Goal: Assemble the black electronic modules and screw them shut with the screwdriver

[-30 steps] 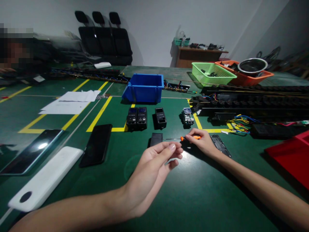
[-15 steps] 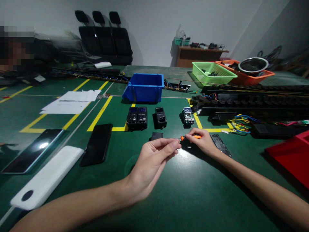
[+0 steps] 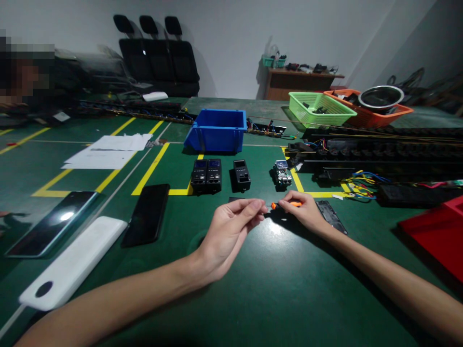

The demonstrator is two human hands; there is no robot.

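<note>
In my right hand [image 3: 306, 210] is a small screwdriver [image 3: 274, 206] with an orange and black handle, its thin shaft pointing left. My left hand [image 3: 231, 231] is closed in a pinch at the shaft's tip; anything tiny between its fingertips is hidden. Behind those fingers a dark part [image 3: 236, 198] is mostly covered. A flat black cover [image 3: 331, 217] lies just right of my right hand. Farther back stand two black modules [image 3: 206, 176] with small screens, side by side, a single black housing [image 3: 241, 175], and a bare circuit board [image 3: 282, 174] with a small display.
Behind the modules sits a blue bin [image 3: 219, 137]. Two phones and a long white object [image 3: 75, 265] lie left. Long black assemblies [image 3: 361, 152] with loose wires, a red bin [image 3: 437, 236] and green and orange baskets [image 3: 320, 113] occupy the right. A person is at far left.
My left hand has shifted slightly left and up, covering more of the dark part behind it. The right hand keeps the screwdriver in nearly the same place.
</note>
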